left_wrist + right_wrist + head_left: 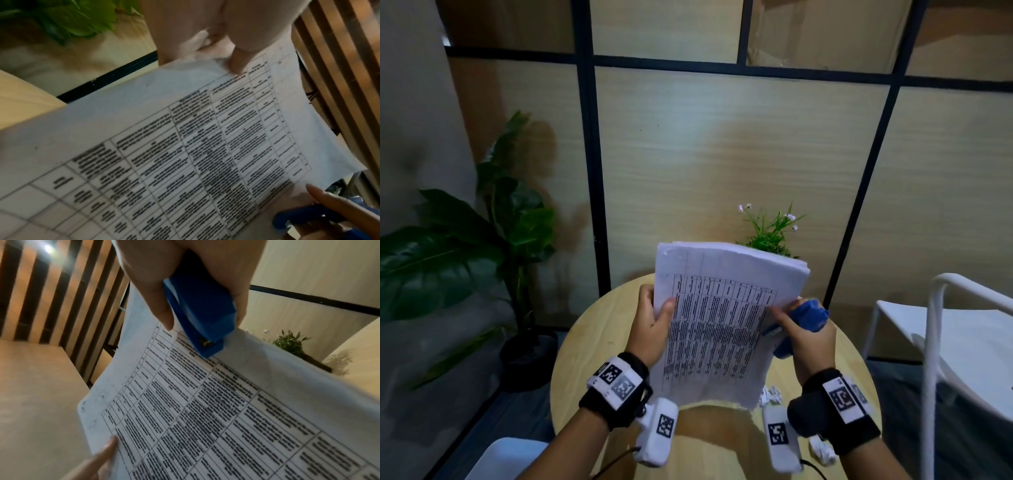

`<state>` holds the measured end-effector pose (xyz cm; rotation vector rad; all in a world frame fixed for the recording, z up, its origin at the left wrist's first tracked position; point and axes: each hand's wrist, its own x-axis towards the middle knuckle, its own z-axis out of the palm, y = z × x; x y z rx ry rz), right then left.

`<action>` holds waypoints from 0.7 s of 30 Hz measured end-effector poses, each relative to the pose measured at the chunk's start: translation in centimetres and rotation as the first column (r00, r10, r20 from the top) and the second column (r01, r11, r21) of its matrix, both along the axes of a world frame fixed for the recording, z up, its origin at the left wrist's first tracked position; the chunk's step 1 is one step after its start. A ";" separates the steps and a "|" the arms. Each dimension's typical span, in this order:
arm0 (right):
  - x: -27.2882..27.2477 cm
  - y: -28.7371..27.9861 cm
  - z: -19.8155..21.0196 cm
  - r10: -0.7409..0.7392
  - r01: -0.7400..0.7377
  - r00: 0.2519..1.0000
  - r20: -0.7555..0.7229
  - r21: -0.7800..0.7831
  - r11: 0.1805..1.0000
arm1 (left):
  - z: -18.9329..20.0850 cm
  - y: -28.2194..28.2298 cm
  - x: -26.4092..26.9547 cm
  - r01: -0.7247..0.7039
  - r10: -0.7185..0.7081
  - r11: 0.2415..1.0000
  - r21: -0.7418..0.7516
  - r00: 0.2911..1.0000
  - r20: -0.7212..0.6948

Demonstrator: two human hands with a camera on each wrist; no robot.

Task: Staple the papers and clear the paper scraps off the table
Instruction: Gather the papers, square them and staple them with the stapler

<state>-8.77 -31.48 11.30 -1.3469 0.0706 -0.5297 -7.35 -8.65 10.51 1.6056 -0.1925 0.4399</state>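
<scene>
Head view: the left hand (654, 320), at centre frame, pinches the left edge of the paper stack (722, 318), thumb on the printed face and fingers behind. The right hand (803, 337), just right of centre, is curled round a blue stapler (810, 317) set against the stack's right edge. The stack stands raised and tilted above the round wooden table (592, 329), its lower edge bowed and clear of the tabletop.

Right wrist view: the stapler's nose lies on the sheet's margin; whether the sheets sit between its two halves cannot be told.

Paper scraps (770, 395) lie on the table at lower right of the frame, below the stack. A small potted plant (770, 229) stands beyond the stack, and a white chair (962, 329) occupies the right edge.

Risk assessment: the stack is thick and unsupported underneath, so a staple driven in mid-air may buckle or miss the rear sheets. The one-sided pinch may let sheets fan out of line.
</scene>
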 end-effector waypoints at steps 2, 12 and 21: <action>-0.2 0.2 -1.2 -0.020 0.017 0.997 -0.068 -0.037 0.999 | -0.9 0.1 -0.3 0.007 -0.006 1.000 0.027 0.999 -0.051; 0.8 0.9 -1.3 -0.099 0.097 0.994 -0.045 -0.029 0.995 | 0.4 -0.3 -0.3 -0.023 0.025 0.999 0.046 0.998 -0.059; -1.3 2.2 -2.8 -0.104 0.101 0.994 -0.015 -0.142 0.985 | -1.5 -1.4 -1.8 -0.055 0.067 0.992 0.115 0.993 -0.102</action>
